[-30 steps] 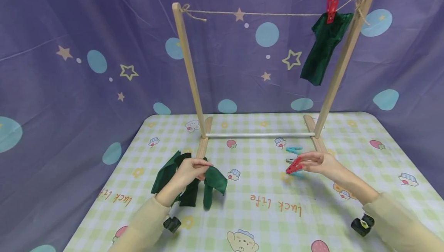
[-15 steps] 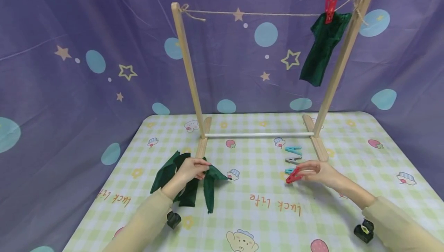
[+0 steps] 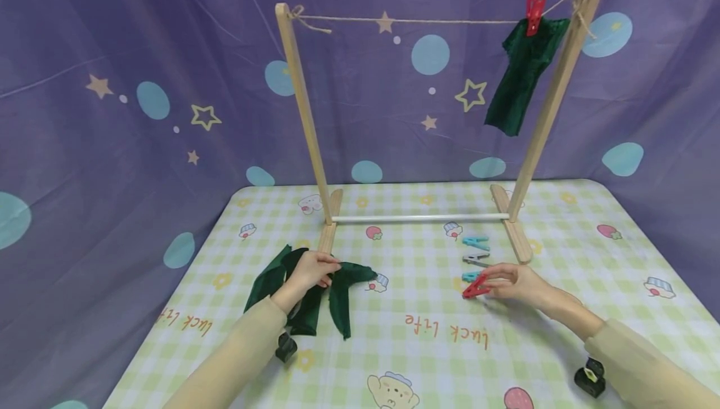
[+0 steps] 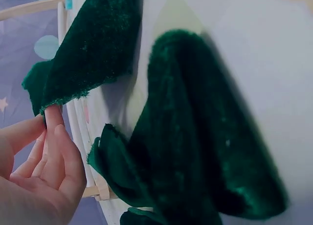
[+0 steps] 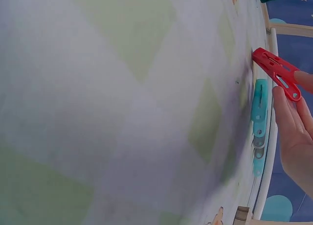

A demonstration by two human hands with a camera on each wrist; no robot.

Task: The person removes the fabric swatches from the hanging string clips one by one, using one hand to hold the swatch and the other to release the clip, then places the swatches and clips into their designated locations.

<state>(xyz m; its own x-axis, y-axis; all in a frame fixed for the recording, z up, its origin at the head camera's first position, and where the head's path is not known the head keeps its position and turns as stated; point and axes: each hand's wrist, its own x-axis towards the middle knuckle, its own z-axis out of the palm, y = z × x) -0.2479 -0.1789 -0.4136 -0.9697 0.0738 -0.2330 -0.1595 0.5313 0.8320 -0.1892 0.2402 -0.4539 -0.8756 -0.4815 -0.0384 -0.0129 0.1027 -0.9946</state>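
In the head view my left hand (image 3: 308, 272) pinches the edge of a dark green velvet garment (image 3: 340, 302), with thumb and fingertips; its two narrow parts point right and toward the front. The left wrist view shows the pinched corner of this velvet garment (image 4: 93, 54) held up beside the fingers. More green velvet clothes (image 3: 269, 285) lie under and left of that hand. My right hand (image 3: 516, 284) holds a red clothespin (image 3: 475, 286) between thumb and fingers, its tip right at the tabletop. A teal clothespin (image 5: 259, 100) lies close by it in the right wrist view.
Behind the red one lie a grey clothespin (image 3: 475, 259) and another teal clothespin (image 3: 475, 243). A wooden frame (image 3: 304, 102) with a string line (image 3: 422, 20) stands at the back. A small green dress (image 3: 523, 77) hangs there from a red clothespin (image 3: 535, 14).
My right hand has come slightly toward the front and lower with the red clothespin, uncovering the grey one. The garment in my left hand has swung rightward into a more spread shape.
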